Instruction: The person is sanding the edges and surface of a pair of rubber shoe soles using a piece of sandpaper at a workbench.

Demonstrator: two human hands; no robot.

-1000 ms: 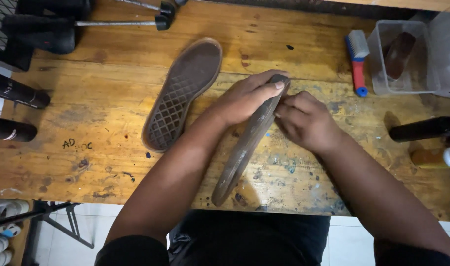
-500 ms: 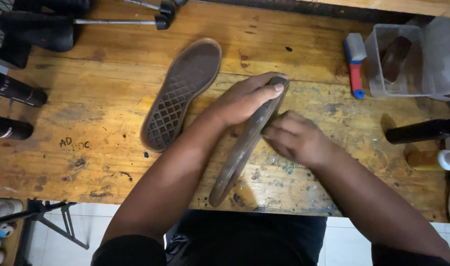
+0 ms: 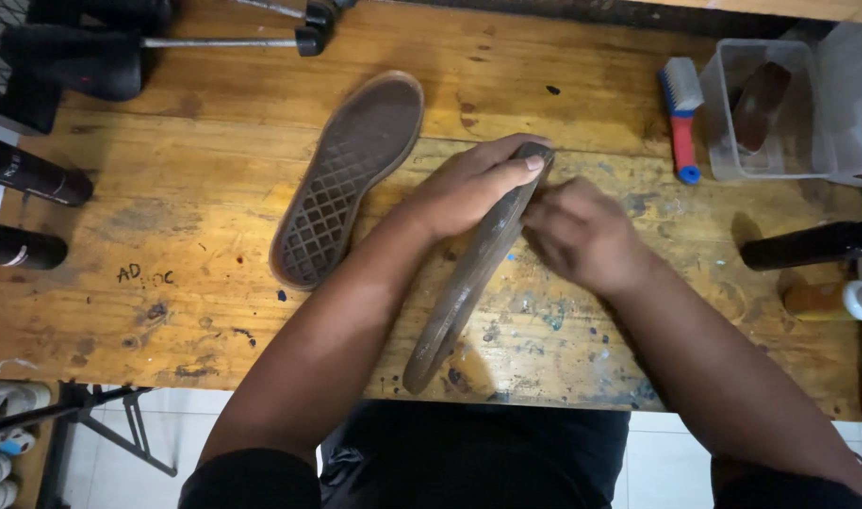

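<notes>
My left hand [image 3: 468, 188] grips the far end of a dark brown shoe sole [image 3: 454, 302], held on edge and slanting down toward the bench's front edge. My right hand [image 3: 582, 231] is closed and pressed against the right side of that sole near its top; whatever it holds is hidden. A second brown sole [image 3: 341, 179] with a diamond tread lies flat on the wooden workbench [image 3: 167, 236], left of my hands.
A red-handled brush with a blue end [image 3: 681, 118] lies at the back right beside a clear plastic box [image 3: 798, 141] holding a dark brown piece. Dark bottles [image 3: 30, 174] lie at the left edge, another [image 3: 808, 245] at the right. Metal tools [image 3: 223, 42] rest at the back.
My right hand has slid back and forth along the upper part of the held sole. My left hand and the sole have stayed nearly in place.
</notes>
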